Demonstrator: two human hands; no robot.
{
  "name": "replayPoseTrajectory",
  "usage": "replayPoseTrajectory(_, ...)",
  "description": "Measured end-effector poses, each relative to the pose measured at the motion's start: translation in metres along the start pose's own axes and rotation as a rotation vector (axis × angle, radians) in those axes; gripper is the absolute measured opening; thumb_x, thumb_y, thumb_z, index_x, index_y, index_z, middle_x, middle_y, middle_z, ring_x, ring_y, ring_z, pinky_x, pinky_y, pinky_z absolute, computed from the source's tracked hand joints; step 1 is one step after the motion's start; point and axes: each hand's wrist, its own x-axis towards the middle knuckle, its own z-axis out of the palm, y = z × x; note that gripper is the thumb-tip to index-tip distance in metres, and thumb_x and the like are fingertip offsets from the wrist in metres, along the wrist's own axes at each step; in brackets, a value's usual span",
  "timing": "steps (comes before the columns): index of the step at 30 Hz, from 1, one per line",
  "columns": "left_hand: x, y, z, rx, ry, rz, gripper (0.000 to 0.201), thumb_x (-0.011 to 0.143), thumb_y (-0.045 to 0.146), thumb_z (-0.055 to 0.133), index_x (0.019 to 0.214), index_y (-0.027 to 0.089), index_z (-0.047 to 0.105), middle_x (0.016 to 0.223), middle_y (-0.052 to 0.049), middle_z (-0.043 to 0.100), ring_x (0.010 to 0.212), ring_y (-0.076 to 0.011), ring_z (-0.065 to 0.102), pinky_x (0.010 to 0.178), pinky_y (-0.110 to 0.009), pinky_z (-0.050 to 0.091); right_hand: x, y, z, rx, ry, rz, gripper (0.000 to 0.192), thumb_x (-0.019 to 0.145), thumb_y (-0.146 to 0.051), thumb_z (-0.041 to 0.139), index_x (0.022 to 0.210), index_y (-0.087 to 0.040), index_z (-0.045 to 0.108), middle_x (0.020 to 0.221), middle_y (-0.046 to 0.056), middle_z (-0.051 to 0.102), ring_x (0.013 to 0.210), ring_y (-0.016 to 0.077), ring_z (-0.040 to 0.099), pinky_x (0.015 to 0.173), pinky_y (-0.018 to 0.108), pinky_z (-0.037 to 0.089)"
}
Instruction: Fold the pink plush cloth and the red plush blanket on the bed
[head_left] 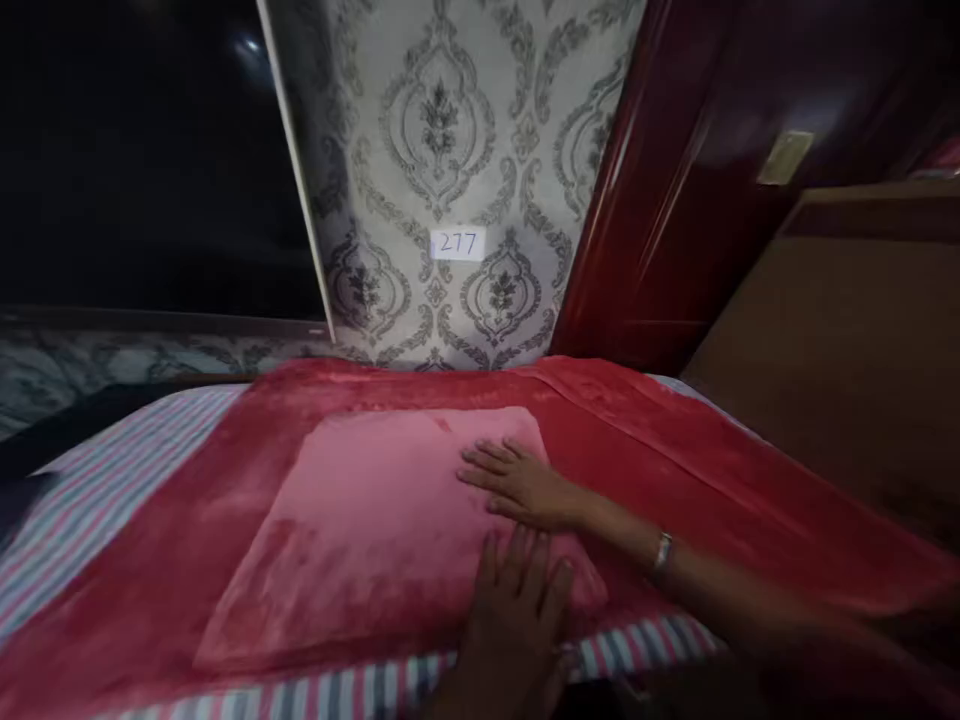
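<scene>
Head view. A pink pillow (375, 530) lay flat on a red blanket (675, 470) spread over a striped sheet (97, 480) on the bed. The pillow sat towards the near edge of the bed, roughly midway between its left and right sides. Its long axis ran from the near left to the far right, so that its far short end pointed towards the patterned wall (450, 130) and the paper label (458, 244) fixed there. The right hand (517, 482) rested palm down on the pillow's far right part, fingers straight and slightly spread, pointing left and grasping nothing; a band (661, 552) circled its wrist. The left hand (517, 620) lay flat at the pillow's near right corner, fingers extended and pointing away from the person, pressed on the fabric and closed on nothing. A dark red door (712, 200) stood to the right of the wall.
</scene>
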Motion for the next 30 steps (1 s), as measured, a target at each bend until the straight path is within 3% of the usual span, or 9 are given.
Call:
replayPoseTrajectory(6,-0.014,0.008,0.039,0.026,0.161,0.047,0.071,0.082,0.064,0.059,0.135,0.017,0.061,0.145,-0.017,0.056,0.145,-0.0426,0.031,0.12,-0.061,0.012,0.037,0.053,0.001,-0.037,0.082,0.122,0.063,0.102,-0.06,0.034,0.158,-0.034,0.027,0.168,0.004,0.016,0.154,0.0312,0.009,0.121,0.061,0.007)
replayPoseTrajectory(12,-0.016,0.006,0.053,0.034,0.279,0.025,0.066,0.082,0.065,0.06,0.127,0.018,0.066,0.155,-0.016,0.046,0.148,-0.0426,0.029,0.122,-0.061,0.016,0.069,0.11,0.005,0.176,0.047,0.403,0.059,0.102,-0.061,0.024,0.156,-0.039,0.032,0.165,0.0,0.027,0.154,0.0296,0.014,0.121,0.062,0.012)
replayPoseTrajectory(16,-0.016,0.006,0.054,0.037,0.306,0.027,0.065,0.083,0.065,0.059,0.127,0.017,0.065,0.157,-0.017,0.042,0.147,-0.0427,0.03,0.122,-0.061,0.017,0.075,0.122,0.01,0.186,0.056,0.49,0.057,0.105,-0.053,0.018,0.155,-0.033,0.038,0.166,0.002,0.024,0.154,0.0269,0.015,0.123,0.056,0.013)
replayPoseTrajectory(20,-0.015,0.006,0.043,0.048,0.225,0.056,0.068,0.083,0.06,0.061,0.134,0.015,0.061,0.157,-0.019,0.042,0.148,-0.0433,0.029,0.122,-0.061,0.013,0.073,0.116,0.005,0.162,0.085,0.553,0.057,0.106,-0.048,0.018,0.157,-0.028,0.035,0.165,0.005,0.026,0.154,0.0258,0.017,0.123,0.053,0.017)
replayPoseTrajectory(24,-0.012,0.007,0.027,0.019,0.127,0.05,0.069,0.084,0.057,0.06,0.14,0.016,0.056,0.154,-0.017,0.046,0.145,-0.0402,0.034,0.122,-0.059,0.012,0.065,0.096,-0.014,0.098,0.156,0.592,0.059,0.105,-0.047,0.025,0.16,-0.024,0.026,0.168,0.009,0.015,0.155,0.0303,0.008,0.121,0.061,0.011)
replayPoseTrajectory(26,-0.013,0.003,0.015,-0.021,0.172,0.063,0.061,0.086,0.056,0.057,0.134,0.018,0.06,0.148,-0.015,0.054,0.141,-0.0359,0.042,0.122,-0.056,0.015,0.06,0.075,-0.02,0.035,0.221,0.476,0.058,0.105,-0.047,0.03,0.158,-0.026,0.031,0.168,0.009,0.012,0.155,0.0303,0.004,0.121,0.061,0.008)
replayPoseTrajectory(28,-0.017,-0.006,0.001,-0.049,0.247,0.115,0.049,0.09,0.051,0.055,0.126,0.02,0.065,0.136,-0.012,0.063,0.132,-0.0297,0.051,0.122,-0.054,0.018,0.053,0.045,-0.02,-0.004,0.243,0.243,0.055,0.105,-0.047,0.033,0.155,-0.027,0.038,0.168,0.008,0.016,0.155,0.0291,0.007,0.122,0.057,0.011)
replayPoseTrajectory(30,-0.028,-0.019,-0.011,-0.038,0.3,0.115,0.039,0.091,0.043,0.056,0.121,0.021,0.067,0.124,-0.01,0.069,0.125,-0.0254,0.057,0.122,-0.051,0.021,0.047,0.01,-0.012,0.009,0.182,-0.018,0.053,0.105,-0.048,0.034,0.154,-0.029,0.04,0.167,0.007,0.021,0.155,0.0273,0.011,0.122,0.054,0.014)
